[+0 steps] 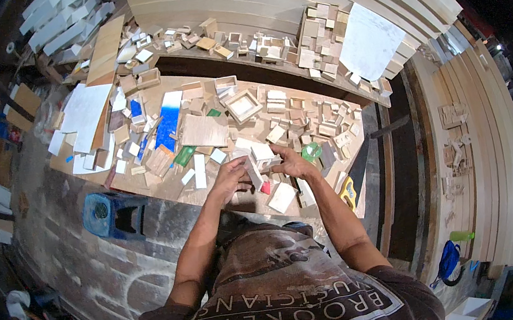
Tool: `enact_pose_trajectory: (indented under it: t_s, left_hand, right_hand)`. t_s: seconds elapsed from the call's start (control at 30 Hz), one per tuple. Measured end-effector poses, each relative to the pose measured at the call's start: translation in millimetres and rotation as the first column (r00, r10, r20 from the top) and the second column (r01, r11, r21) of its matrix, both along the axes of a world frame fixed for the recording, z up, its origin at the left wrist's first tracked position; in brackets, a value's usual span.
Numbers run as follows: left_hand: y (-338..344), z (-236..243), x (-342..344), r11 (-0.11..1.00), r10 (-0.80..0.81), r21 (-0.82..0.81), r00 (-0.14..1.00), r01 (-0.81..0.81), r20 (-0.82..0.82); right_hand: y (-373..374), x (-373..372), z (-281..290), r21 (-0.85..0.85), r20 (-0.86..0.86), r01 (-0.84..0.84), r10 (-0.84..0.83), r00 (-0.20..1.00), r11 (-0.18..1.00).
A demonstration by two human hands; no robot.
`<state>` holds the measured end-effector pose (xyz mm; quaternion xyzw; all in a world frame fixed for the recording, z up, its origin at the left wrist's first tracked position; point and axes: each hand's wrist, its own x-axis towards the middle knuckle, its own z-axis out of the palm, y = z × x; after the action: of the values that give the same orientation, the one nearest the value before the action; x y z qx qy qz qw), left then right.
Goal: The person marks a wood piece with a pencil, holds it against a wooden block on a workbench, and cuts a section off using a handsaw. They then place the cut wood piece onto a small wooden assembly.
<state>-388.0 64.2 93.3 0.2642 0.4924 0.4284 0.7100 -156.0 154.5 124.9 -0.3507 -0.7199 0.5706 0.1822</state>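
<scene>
Close to the near edge of the wooden work board, my left hand is closed on a pale, narrow wooden piece standing tilted between my hands. My right hand curls beside a white-topped block, its fingers bent at the block's right edge. Whether the two pieces are joined cannot be made out. Just below them lies a small red object. A pale square block rests nearer to me, and a green round item sits right of my right hand.
A yellow-handled saw lies at the board's right edge. Small boxes and offcuts cover the board, among them a plywood square and a blue-and-white strip. Behind runs a shelf of blocks. A blue container stands left.
</scene>
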Motion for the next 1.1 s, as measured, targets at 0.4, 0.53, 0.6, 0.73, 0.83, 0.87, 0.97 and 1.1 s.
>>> enact_pose_trajectory:
  t_s: [0.4,0.53,0.6,0.73,0.83,0.87,0.97,1.1]
  left_hand:
    - [-4.8,5.1,14.3,0.985,0.171,0.027,0.983,-0.17,-0.063]
    - [-4.7,0.1,11.3,0.982,0.184,-0.059,0.982,-0.181,0.04]
    - [-5.4,2.5,11.5,0.986,0.163,-0.047,0.987,-0.163,0.009]
    - [-7.0,8.1,13.0,0.987,0.157,-0.037,0.985,-0.155,0.066]
    - [-6.3,-13.3,4.8,0.978,0.207,-0.049,0.965,-0.201,0.162]
    - [-7.0,-15.0,4.8,0.978,0.207,-0.049,0.96,-0.201,0.19]
    - [-8.7,-15.6,6.9,0.974,0.226,-0.06,0.931,-0.218,0.285]
    - [-11.0,-17.9,7.5,0.96,0.277,-0.076,0.87,-0.27,0.407]
  right_hand:
    - [0.7,-2.1,18.1,0.021,0.175,-0.055,0.05,0.983,0.998]
    - [5.0,2.3,1.8,0.081,0.182,-0.083,0.067,0.981,0.993]
    - [4.0,2.2,1.4,0.098,0.2,-0.067,0.046,0.979,0.993]
    - [0.4,3.0,4.5,0.088,0.21,-0.012,-0.007,0.978,0.996]
    - [-2.0,-4.0,15.5,-0.078,0.151,0.038,-0.026,0.988,0.996]
    - [-3.8,-3.9,14.9,-0.124,0.106,0.064,-0.05,0.993,0.99]
    - [-6.3,-0.6,8.8,-0.266,0.031,0.077,-0.072,0.997,0.961]
    - [-5.4,-1.8,2.1,-0.38,0.019,0.062,-0.059,0.998,0.923]
